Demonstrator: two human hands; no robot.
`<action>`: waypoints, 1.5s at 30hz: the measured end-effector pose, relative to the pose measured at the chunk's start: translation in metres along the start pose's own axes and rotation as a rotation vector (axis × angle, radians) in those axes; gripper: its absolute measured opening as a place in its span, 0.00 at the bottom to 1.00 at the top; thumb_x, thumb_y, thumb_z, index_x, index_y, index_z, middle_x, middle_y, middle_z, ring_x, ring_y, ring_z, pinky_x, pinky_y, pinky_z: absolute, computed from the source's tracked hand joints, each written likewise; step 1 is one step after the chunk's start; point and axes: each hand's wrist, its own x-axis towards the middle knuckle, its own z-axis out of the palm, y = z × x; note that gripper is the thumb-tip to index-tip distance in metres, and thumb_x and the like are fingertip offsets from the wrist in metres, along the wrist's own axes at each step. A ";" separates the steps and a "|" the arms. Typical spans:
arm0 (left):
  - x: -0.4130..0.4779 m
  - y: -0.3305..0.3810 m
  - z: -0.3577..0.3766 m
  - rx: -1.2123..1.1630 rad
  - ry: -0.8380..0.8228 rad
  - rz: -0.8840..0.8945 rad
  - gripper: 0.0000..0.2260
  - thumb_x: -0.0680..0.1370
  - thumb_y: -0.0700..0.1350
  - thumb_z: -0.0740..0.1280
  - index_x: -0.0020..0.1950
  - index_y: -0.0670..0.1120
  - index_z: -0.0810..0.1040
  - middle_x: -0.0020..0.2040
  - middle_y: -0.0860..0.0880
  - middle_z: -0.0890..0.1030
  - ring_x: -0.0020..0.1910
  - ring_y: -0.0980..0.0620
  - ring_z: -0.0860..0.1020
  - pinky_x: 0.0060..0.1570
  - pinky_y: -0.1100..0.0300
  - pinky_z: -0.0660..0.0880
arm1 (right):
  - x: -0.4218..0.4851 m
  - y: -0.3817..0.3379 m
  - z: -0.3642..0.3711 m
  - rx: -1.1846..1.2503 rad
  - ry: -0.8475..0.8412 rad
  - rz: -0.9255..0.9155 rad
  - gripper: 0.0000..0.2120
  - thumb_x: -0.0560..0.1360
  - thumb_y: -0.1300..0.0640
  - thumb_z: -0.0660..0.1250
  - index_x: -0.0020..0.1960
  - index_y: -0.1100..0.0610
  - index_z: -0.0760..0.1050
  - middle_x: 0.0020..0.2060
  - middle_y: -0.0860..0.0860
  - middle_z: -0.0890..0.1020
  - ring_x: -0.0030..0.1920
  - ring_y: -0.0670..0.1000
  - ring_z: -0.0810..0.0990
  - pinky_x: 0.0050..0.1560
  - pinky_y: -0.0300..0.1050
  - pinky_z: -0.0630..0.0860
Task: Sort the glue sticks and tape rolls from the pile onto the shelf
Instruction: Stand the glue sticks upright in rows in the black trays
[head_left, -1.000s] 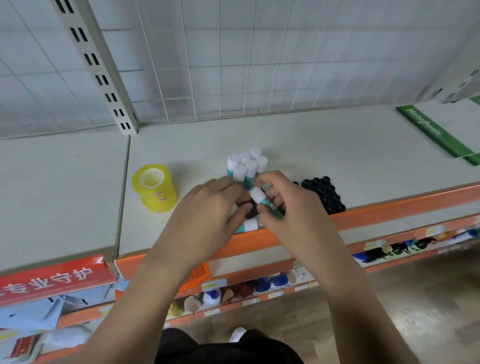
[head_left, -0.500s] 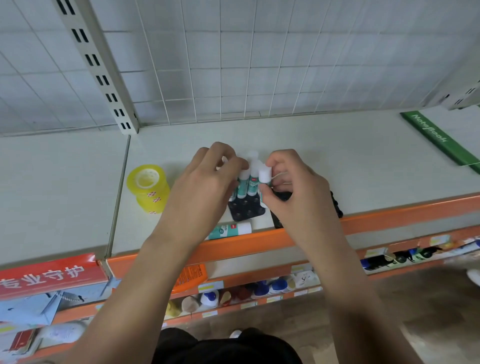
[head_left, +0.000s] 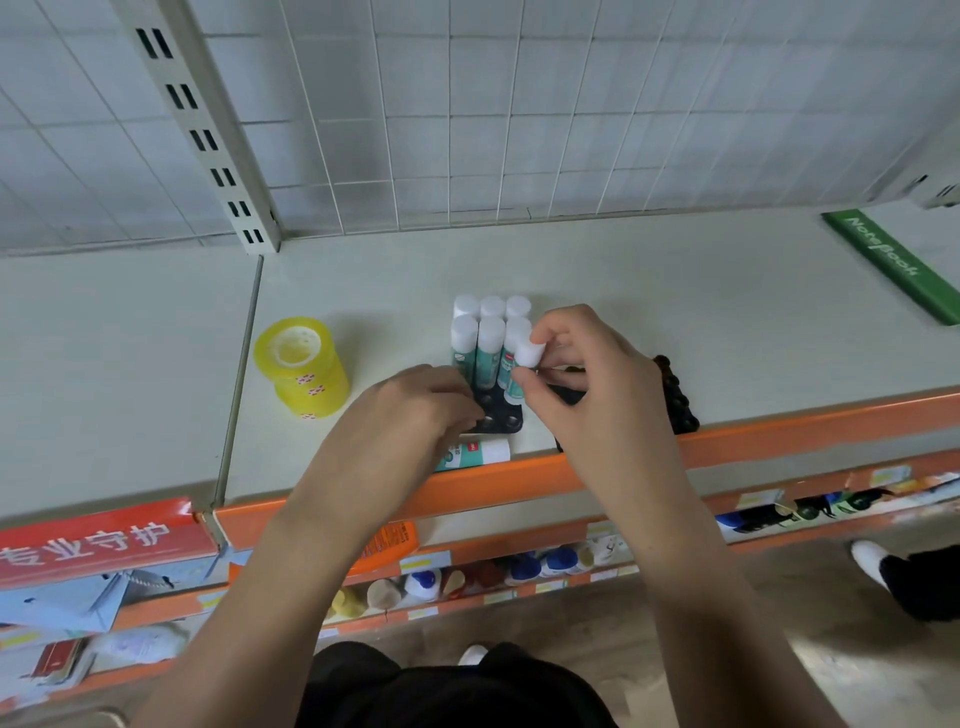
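On the pale shelf, a stack of yellow tape rolls stands upright at the left, well apart from the rest. The left hand lies with fingers curled down on the near-left edge of a black tray; whether it grips the tray cannot be told. Just below it, a loose glue stick lies flat by the shelf's orange lip. Six white-capped glue sticks stand in the tray's far holes. The right hand pinches a tilted glue stick at the tray's right side. A second black tray shows beyond that hand, and a green strip lies far right.
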 end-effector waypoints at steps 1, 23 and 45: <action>0.002 0.000 -0.001 -0.005 -0.009 -0.008 0.07 0.74 0.36 0.70 0.47 0.45 0.85 0.47 0.49 0.82 0.47 0.46 0.80 0.42 0.50 0.78 | 0.000 0.000 0.001 0.000 0.000 0.000 0.10 0.74 0.61 0.72 0.51 0.52 0.73 0.45 0.48 0.80 0.47 0.44 0.82 0.47 0.45 0.82; 0.003 0.005 0.004 -0.065 0.022 -0.099 0.06 0.75 0.38 0.68 0.46 0.44 0.85 0.47 0.48 0.81 0.47 0.45 0.78 0.44 0.48 0.75 | -0.007 0.002 0.015 0.070 0.077 0.059 0.14 0.73 0.64 0.73 0.52 0.53 0.72 0.45 0.47 0.78 0.47 0.45 0.82 0.47 0.45 0.82; -0.023 0.010 -0.010 -0.123 0.013 -0.193 0.15 0.79 0.42 0.66 0.65 0.51 0.76 0.50 0.51 0.77 0.46 0.50 0.78 0.47 0.51 0.75 | -0.033 -0.011 0.012 -0.100 -0.153 0.218 0.07 0.76 0.54 0.71 0.52 0.55 0.78 0.44 0.44 0.82 0.44 0.41 0.79 0.47 0.31 0.75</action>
